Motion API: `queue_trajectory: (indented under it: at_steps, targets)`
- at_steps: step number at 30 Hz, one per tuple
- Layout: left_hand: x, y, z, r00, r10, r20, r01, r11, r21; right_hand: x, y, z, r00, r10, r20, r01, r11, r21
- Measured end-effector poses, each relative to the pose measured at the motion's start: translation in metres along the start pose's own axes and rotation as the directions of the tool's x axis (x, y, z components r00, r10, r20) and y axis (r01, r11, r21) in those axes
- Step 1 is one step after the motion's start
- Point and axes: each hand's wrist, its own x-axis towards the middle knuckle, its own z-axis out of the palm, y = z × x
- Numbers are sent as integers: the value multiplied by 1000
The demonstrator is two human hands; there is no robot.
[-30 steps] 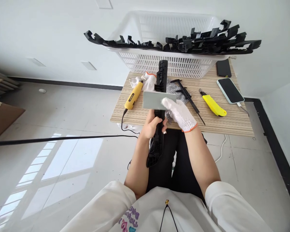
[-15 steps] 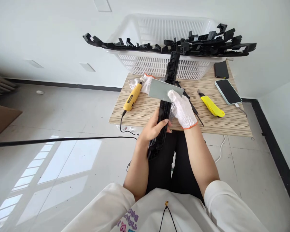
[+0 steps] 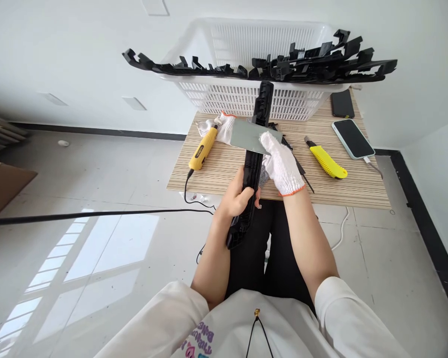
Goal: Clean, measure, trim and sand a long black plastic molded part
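Note:
My bare left hand (image 3: 241, 195) wraps round the lower part of a long black plastic part (image 3: 252, 171), which slants from over my lap up toward the basket. A white knitted glove with an orange cuff covers my right hand (image 3: 281, 161). It grips a flat grey-green plate (image 3: 249, 135), thumb on top and the other fingers hidden underneath. The plate lies crosswise over the black part and hides a stretch of it; whether they touch I cannot tell. Something grey and crumpled, partly hidden, shows beside my right glove.
A white basket (image 3: 242, 97) at the table's back carries several black plastic parts (image 3: 313, 67) jutting past its sides. Left lie a yellow corded power tool (image 3: 203, 148) and a white glove (image 3: 227, 130); right, a yellow utility knife (image 3: 327, 160), a charging phone (image 3: 353, 138) and a black phone-like slab (image 3: 342, 104).
Both hands keep their holds. The plate and my gloved hand have shifted very slightly; the black part's upper end sits a little further left. The camera view has moved a little.

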Motion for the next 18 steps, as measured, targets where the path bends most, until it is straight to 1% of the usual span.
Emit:
queue_trajectory:
  at_steps: [1,2,4,5,6,8,9,10,12,13,14,16,17,18]
  targets:
    - [0,0,0,1000,2,4,-2,1000,18,0,0,0,1000,-17,-15,18,1000,17]
    - [-1,1,0,1000,7,8,-7,1000,20,-1,0,0,999,-27,23,27,999,35]
    - [-1,1,0,1000,16,11,-16,1000,4,-2,0,0,988,-12,152,3,998,59]
    - [-1,1,0,1000,18,14,-19,1000,5,-1,1,0,984,-16,180,1,997,82]
    - [-1,0,0,1000,17,18,-18,1000,15,-1,1,0,986,-37,162,19,993,114]
    - [-1,-1,0,1000,10,27,-11,999,40,0,3,1,995,-91,40,83,982,170]
    - [-1,-1,-1,999,6,31,-7,999,40,1,3,2,996,-90,6,88,982,170]
    - [-1,-2,-1,999,8,35,-9,1000,25,1,3,2,997,-70,15,67,986,152]
    - [0,-4,-1,999,18,33,-18,1000,-17,1,3,3,996,-14,83,4,993,118]
    - [0,-4,-1,999,21,32,-20,1000,-23,0,3,3,995,-10,97,-1,993,120]
    - [0,-5,-1,999,23,33,-23,1000,-11,0,2,4,997,-29,77,18,991,136]
    - [0,-5,-1,999,25,34,-27,999,36,0,1,5,996,-91,-25,94,979,179]
    - [0,-5,-1,999,24,34,-26,998,53,0,1,5,994,-100,-46,106,977,184]
    - [0,-5,-1,999,27,32,-28,998,50,0,1,5,995,-92,-26,95,979,178]
